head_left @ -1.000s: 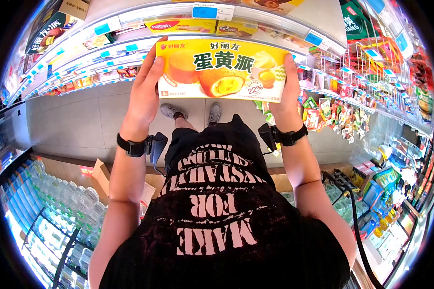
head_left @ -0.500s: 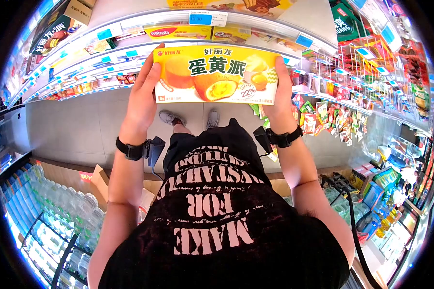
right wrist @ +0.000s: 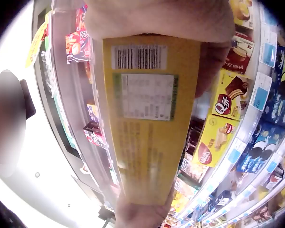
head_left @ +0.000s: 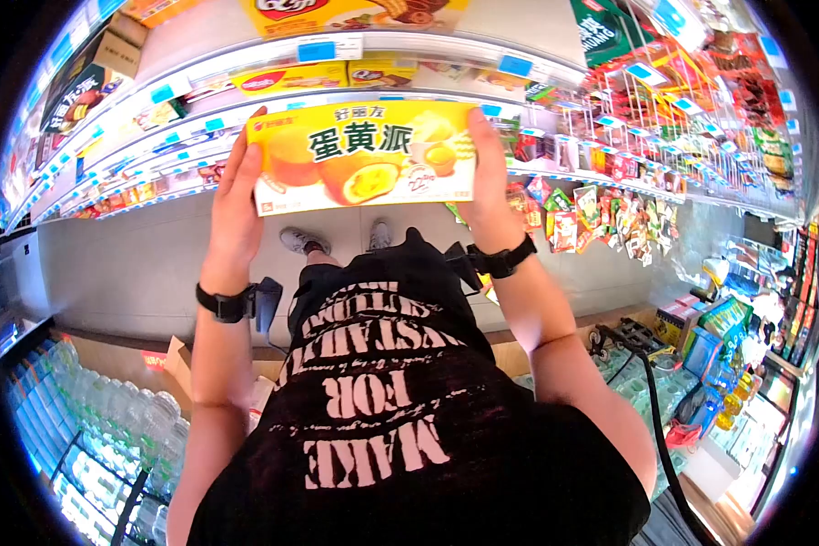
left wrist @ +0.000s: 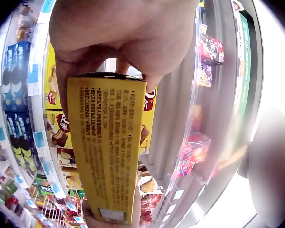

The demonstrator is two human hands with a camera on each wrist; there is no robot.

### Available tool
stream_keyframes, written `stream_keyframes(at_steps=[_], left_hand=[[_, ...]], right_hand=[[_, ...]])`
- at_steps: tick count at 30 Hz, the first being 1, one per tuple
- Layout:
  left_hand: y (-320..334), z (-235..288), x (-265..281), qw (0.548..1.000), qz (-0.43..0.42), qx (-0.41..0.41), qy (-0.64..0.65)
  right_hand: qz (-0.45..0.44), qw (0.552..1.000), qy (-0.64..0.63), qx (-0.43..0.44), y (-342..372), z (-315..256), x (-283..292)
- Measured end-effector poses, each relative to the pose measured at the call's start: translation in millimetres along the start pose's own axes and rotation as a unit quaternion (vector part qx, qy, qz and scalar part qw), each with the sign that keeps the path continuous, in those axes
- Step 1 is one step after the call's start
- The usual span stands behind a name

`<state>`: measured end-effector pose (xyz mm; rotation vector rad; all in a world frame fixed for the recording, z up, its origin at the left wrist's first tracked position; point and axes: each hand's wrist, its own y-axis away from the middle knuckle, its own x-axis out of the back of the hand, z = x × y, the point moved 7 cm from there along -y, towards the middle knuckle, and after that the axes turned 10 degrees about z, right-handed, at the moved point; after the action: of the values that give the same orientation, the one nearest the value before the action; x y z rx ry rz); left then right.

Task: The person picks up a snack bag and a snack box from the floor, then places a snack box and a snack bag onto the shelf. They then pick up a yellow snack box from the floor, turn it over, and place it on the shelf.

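Note:
Both hands hold a yellow and white box of egg yolk pies [head_left: 364,168] in front of the body, its printed face up toward the head view. My left hand [head_left: 235,205] grips the left end, with the thumb along the near face. At the other end, my right hand [head_left: 493,187] grips it in the same way. In the left wrist view the box's side [left wrist: 107,147] carries rows of small print. The right wrist view has a barcode and a white label on the box's side [right wrist: 147,142].
Tiered snack shelves [head_left: 446,45] with blue price tags lie just beyond the box. Hanging snack packets [head_left: 601,218] are to the right. Plastic bottles [head_left: 109,391] stand behind at the left. A black cable [head_left: 655,409] runs beside the right arm.
The box and both hands have shifted left and slightly down in the head view. The shelves have also slid left, and more of the yellow carton on the upper shelf shows. Both grips stay the same.

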<state>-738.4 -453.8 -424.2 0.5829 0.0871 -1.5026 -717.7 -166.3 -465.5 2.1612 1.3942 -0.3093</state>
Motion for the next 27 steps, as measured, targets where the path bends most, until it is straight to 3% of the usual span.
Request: stream_keyframes(at_steps=[5,9,16,24,27], left_hand=[[7,-5,-2,0.999,0.002,-0.015,-0.038],[13,-9,-8,0.999,-0.019,-0.011,-0.032],[28,8,-3,1.0,-0.012,-0.011,0.008],[25,20,34,1.0,0.003,-0.021,0.017],[28,35,76,0.999,0.006,-0.037,0.029]], right_hand=[[-0.013,1.0,0.007,0.013,12,-4,10],[-0.06,0.993,-0.079,-0.07,28,-15,-6],[-0.048,0.996,-0.041,-0.057,24,-17,-24],[-0.054,0.996,-0.023,-0.063,25,6,-48],[-0.066,0.994,-0.019,-0.08,44,24,-86]])
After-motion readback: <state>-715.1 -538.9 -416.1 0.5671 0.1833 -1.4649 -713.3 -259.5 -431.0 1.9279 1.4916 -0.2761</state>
